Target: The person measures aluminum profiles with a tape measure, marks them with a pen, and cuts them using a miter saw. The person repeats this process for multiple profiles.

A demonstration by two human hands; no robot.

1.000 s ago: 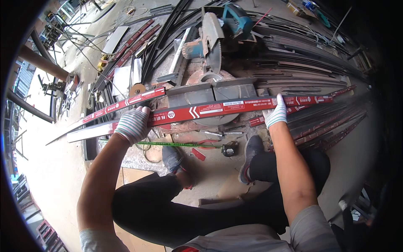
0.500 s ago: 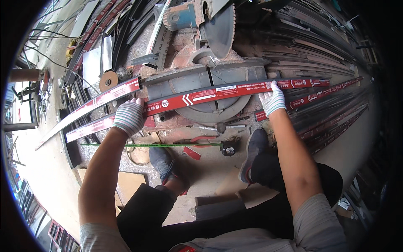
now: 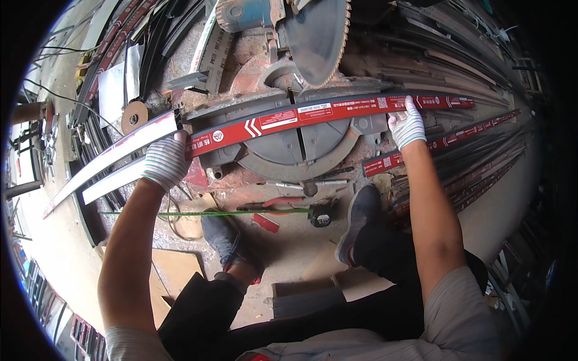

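Observation:
A long, narrow metal profile with red printed film [image 3: 283,121] lies across the base of a mitre saw [image 3: 325,141], close along its fence. My left hand [image 3: 165,161], in a striped knit glove, wraps the profile left of the saw. My right hand [image 3: 409,126], gloved alike, grips it right of the saw base, with fingers reaching over its far edge. The round toothed saw blade [image 3: 316,42] is raised above and beyond the profile. Just beyond my left hand, a second film-covered profile [image 3: 117,153] slants to the lower left.
A tape measure [image 3: 321,214] with its green blade drawn out leftward lies before the saw, near my shoes [image 3: 224,236]. Another red profile [image 3: 382,162] lies at right, by stacked dark profiles [image 3: 469,174]. A brown disc [image 3: 134,117] stands at left. Cardboard [image 3: 177,271] lies near my leg.
Both hands have moved the red profile away from me, closer to the saw fence, and slightly right. My view has shifted a little. Both hands keep their hold.

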